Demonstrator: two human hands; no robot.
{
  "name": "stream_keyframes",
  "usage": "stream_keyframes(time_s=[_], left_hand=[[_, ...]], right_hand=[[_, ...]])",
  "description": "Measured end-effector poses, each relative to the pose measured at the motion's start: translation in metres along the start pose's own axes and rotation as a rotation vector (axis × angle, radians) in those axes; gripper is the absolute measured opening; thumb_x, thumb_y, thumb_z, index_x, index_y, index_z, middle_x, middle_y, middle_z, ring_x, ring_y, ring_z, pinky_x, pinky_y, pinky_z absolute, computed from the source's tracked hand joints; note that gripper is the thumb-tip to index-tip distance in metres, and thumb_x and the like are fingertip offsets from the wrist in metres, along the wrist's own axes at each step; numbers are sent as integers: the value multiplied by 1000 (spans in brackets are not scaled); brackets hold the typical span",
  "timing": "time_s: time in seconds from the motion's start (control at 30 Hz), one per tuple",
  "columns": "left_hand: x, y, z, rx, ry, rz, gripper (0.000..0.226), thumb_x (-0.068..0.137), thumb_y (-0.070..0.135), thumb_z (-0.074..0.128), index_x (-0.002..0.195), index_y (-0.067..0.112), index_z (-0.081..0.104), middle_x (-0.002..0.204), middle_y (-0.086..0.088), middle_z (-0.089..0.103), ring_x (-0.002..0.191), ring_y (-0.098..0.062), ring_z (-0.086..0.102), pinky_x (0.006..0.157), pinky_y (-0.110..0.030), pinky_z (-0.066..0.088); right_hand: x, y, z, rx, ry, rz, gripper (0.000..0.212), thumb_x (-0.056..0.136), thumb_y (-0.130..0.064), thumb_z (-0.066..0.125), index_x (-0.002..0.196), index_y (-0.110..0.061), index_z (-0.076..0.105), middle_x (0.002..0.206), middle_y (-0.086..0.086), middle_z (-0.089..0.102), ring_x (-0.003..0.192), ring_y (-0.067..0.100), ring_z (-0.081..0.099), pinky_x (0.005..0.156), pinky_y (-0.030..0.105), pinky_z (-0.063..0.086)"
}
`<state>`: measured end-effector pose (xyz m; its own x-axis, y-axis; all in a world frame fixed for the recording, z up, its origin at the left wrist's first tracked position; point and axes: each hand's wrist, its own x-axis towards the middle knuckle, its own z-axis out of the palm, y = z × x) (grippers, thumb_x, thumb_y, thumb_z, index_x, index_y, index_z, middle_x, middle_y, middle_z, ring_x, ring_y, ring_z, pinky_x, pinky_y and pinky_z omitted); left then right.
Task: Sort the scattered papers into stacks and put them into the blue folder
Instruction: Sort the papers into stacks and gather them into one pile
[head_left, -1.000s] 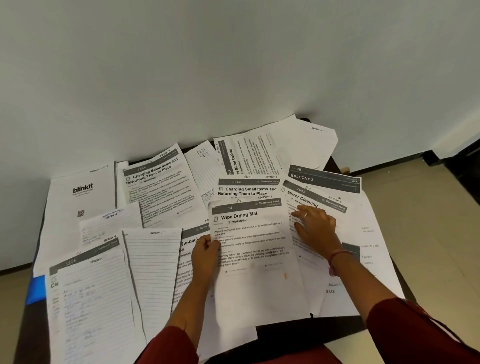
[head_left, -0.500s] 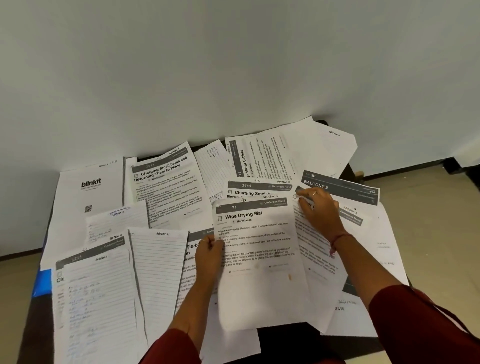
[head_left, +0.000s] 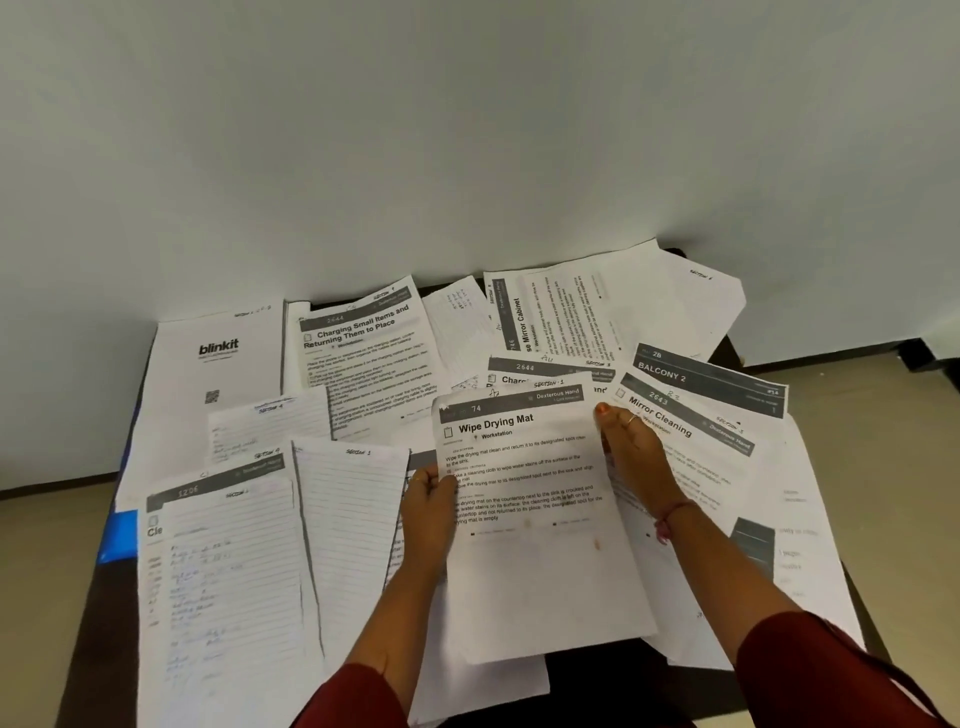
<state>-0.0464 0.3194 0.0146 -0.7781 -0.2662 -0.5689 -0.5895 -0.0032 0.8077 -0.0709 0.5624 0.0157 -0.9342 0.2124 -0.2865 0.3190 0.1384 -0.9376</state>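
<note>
Several printed and handwritten sheets lie scattered over a dark table (head_left: 613, 675). My left hand (head_left: 434, 499) pinches the left edge of the "Wipe Drying Mat" sheet (head_left: 535, 545), which sits slightly raised over the other papers. My right hand (head_left: 631, 457) lies along that sheet's right edge, fingers fairly straight, resting on the "Mirror Cleaning" sheet (head_left: 691, 431). I cannot tell whether it grips the edge. The blue folder (head_left: 120, 535) shows only as a small blue corner at the table's left edge, under the papers.
A "blinkit" sheet (head_left: 218, 358) and a "Charging Small Items" sheet (head_left: 363, 353) lie at the back left. Lined handwritten pages (head_left: 234, 582) fill the front left. A "Balcony 2" sheet (head_left: 711, 379) sits at the back right. A white wall (head_left: 467, 130) rises behind the table.
My right hand slid left from the "Mirror Cleaning" header to the right edge of the "Wipe Drying Mat" sheet. The left hand keeps its pinch on that sheet's left edge.
</note>
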Motion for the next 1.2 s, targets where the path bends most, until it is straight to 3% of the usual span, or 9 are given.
stream_keyframes(time_s=[0.1,0.27,0.37,0.47,0.6,0.73,0.97,1.13,1.2], left_hand=[[-3,-4,-16,-48,10,-8,10,92,7,54,99,8,61,98,-13,71,85,-26,67,76,-40,56],[-9,-13,-51,-62,17,-3,11,93,7,53,100,10,61,97,-12,70,83,-23,67,73,-37,56],[-13,-19,-76,-66,36,-7,11,93,8,54,101,9,61,95,-11,70,80,-20,67,67,-31,55],[-15,-25,-102,-69,47,-10,11,92,9,54,101,10,61,96,-10,71,81,-20,67,69,-33,55],[-17,-32,-135,-81,67,-8,10,92,9,54,97,12,61,95,-10,71,82,-22,67,69,-34,55],[-16,-40,-166,-64,92,0,9,91,11,55,98,14,62,98,-9,70,90,-27,68,80,-44,57],[-15,-47,-208,-51,106,1,11,93,11,54,99,15,61,98,-7,70,90,-25,68,81,-44,57],[-13,-51,-229,-52,90,-4,10,93,12,54,100,15,61,97,-8,70,90,-27,68,81,-46,57],[-12,-53,-235,-49,80,2,9,94,12,53,99,14,61,96,-8,70,89,-27,68,81,-46,57]], right_hand=[[-6,3,14,-76,17,-8,18,97,-34,53,84,-27,64,73,-18,65,73,5,59,74,26,46],[-22,3,43,-102,3,-34,18,97,-23,54,89,-14,67,76,2,64,69,11,55,68,25,46],[-33,1,66,-88,-10,-18,16,96,-22,56,93,-12,67,80,4,67,73,14,58,70,27,49],[-43,3,90,-95,-23,-2,16,96,-22,56,95,-11,68,86,6,70,78,17,62,76,33,51],[-58,2,122,-60,-19,13,16,96,-23,56,98,-11,67,87,1,70,81,16,62,75,26,50],[-70,-2,153,-61,-18,-15,14,96,-20,56,97,-13,67,90,4,69,82,12,60,74,20,48],[-80,4,195,-113,-30,-6,17,96,-24,57,102,-14,69,92,4,71,85,16,63,78,27,50],[-92,4,212,-165,-22,-15,15,96,-19,55,105,-14,66,96,0,69,93,18,62,76,17,45],[-98,6,215,-294,-22,-112,21,97,-15,52,114,-11,65,108,3,66,102,19,60,86,25,47]])
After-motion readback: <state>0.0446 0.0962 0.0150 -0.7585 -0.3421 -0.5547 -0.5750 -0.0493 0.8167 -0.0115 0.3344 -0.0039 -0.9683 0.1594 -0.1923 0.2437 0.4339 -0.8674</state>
